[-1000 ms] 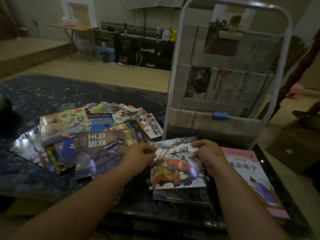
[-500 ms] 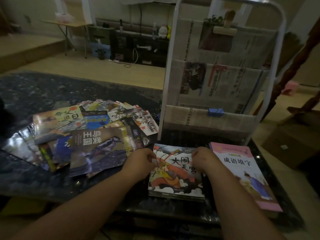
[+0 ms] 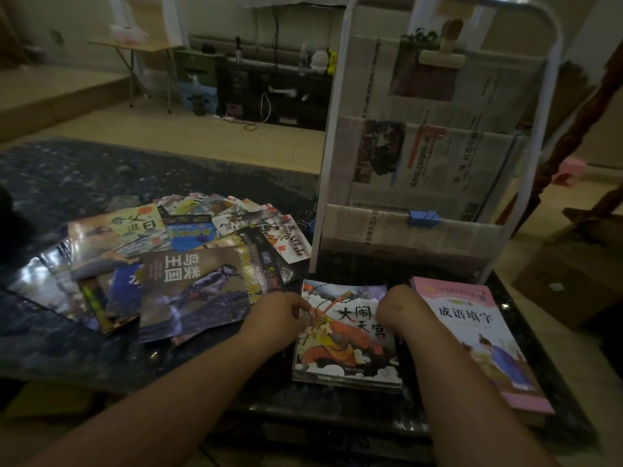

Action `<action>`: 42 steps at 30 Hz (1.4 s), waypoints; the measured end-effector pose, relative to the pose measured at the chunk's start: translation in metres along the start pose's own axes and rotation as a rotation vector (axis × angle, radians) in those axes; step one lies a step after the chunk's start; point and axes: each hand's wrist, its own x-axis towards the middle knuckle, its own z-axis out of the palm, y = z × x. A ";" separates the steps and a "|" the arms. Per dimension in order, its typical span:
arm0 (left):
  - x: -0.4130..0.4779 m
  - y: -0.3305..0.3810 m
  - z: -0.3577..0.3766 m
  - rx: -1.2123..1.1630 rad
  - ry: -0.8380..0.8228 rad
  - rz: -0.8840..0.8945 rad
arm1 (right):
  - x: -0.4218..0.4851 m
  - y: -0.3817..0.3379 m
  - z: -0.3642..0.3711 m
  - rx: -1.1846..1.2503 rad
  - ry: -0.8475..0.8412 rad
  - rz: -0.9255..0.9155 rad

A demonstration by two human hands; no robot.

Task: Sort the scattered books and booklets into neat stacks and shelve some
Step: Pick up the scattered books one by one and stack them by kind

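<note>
Head view shows me the booklet stack (image 3: 350, 352) at lower centre, left hand (image 3: 281, 316) pinching its left edge, right hand (image 3: 401, 308) against its right edge, fingers hidden so I cannot tell its grip, pink book (image 3: 472, 318) beside, scattered booklets (image 3: 151, 264) centre left.

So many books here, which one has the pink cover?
The book at far right, beside the right hand; the middle stack and scattered pile have darker, multicoloured covers.

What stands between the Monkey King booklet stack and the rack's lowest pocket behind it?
Nothing visible: only bare table lies between the stack and the lowest pocket. A blue clip sits on its rim.
</note>
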 end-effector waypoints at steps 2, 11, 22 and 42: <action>0.001 0.000 -0.001 -0.004 -0.012 0.003 | -0.001 -0.002 0.001 -0.022 -0.056 0.027; 0.001 -0.002 0.002 -0.045 -0.018 -0.004 | 0.003 -0.002 0.009 -0.089 -0.114 -0.045; 0.002 -0.005 0.000 -0.082 -0.063 -0.036 | -0.007 -0.012 0.011 -0.097 -0.049 -0.124; 0.008 -0.112 -0.127 0.177 0.357 -0.262 | -0.033 -0.130 0.047 0.401 -0.001 -0.525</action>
